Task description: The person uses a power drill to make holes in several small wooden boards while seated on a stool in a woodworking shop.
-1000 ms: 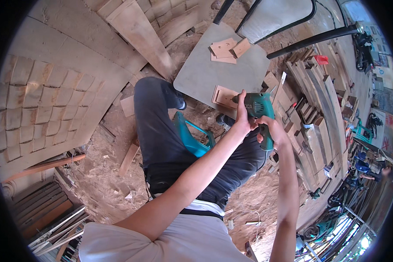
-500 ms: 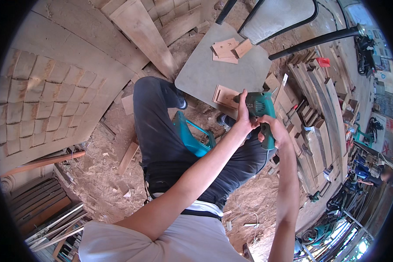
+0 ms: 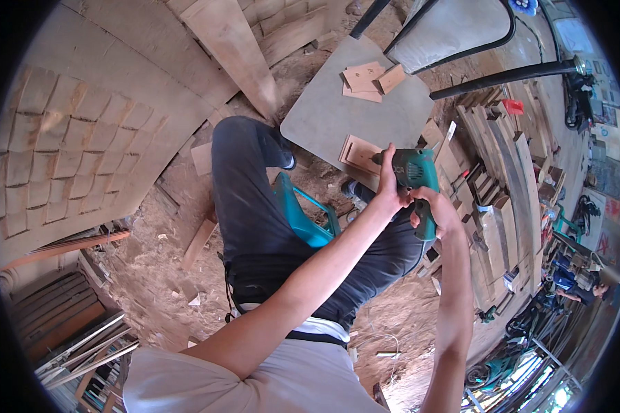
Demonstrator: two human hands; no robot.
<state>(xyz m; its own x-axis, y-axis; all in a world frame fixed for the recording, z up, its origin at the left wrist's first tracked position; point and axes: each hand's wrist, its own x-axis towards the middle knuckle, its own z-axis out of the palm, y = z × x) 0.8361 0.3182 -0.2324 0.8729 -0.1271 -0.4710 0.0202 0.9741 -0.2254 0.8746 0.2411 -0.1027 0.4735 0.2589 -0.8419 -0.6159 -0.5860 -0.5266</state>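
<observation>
A teal power drill [image 3: 417, 168] is held in both hands, its dark chuck pointing left. My right hand [image 3: 437, 212] wraps round its handle, fingers closed. Against the front of the drill's body lies my left hand [image 3: 390, 184]; its far fingers are partly hidden behind the tool. Just left of the chuck, a small wooden board piece [image 3: 359, 153] lies at the near edge of a grey seat-like surface [image 3: 324, 117]. Whether the drill's tip touches the wood, I cannot tell. Farther back on that surface are several thin marked wood pieces [image 3: 362, 77].
A teal plastic stool [image 3: 302, 217] is under me. Stacked timber [image 3: 506, 186] stands to the right, and a chair's black metal legs [image 3: 506, 79] rise behind the surface. Large wooden panels [image 3: 76, 138] lean at left. Sawdust covers the floor [image 3: 158, 282]. A person [image 3: 585, 283] is far right.
The view has shifted slightly, so the surroundings sit a little differently in the picture. Both hands keep their hold on the drill, which still points at the wood piece.
</observation>
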